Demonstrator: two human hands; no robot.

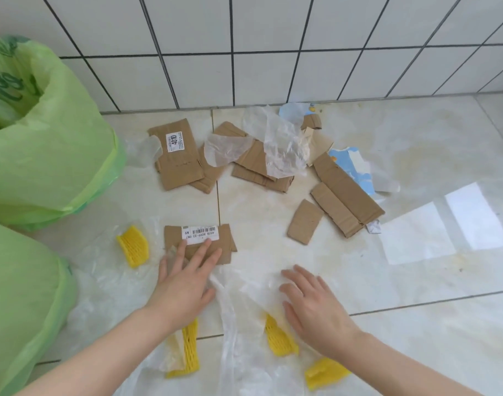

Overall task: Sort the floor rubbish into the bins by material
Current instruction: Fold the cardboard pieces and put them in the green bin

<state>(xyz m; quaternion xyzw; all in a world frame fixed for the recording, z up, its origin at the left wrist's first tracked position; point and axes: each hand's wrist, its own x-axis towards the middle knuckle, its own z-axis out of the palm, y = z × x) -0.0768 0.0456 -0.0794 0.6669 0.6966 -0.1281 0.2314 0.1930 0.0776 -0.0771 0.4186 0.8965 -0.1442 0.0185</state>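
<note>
Tiled floor, litter everywhere: your left hand (pixel 184 284) lies flat, fingers straight, on the card (pixel 200 242) at 11 o'clock; right hand (pixel 313 307) spread on film (pixel 244 295). Pinch card alone; bins (pixel 58 144) at 9.

A wall of white tiles (pixel 273 30) with dark grout lines fills the top of the view and meets the floor along a straight seam. The floor (pixel 416 281) is pale glossy tile with faint yellowish-brown marks, perhaps stains. On the right, bright rectangular patches of light (pixel 444 227) lie across it. A dark grout line (pixel 416 302) crosses the floor's lower right.
</note>
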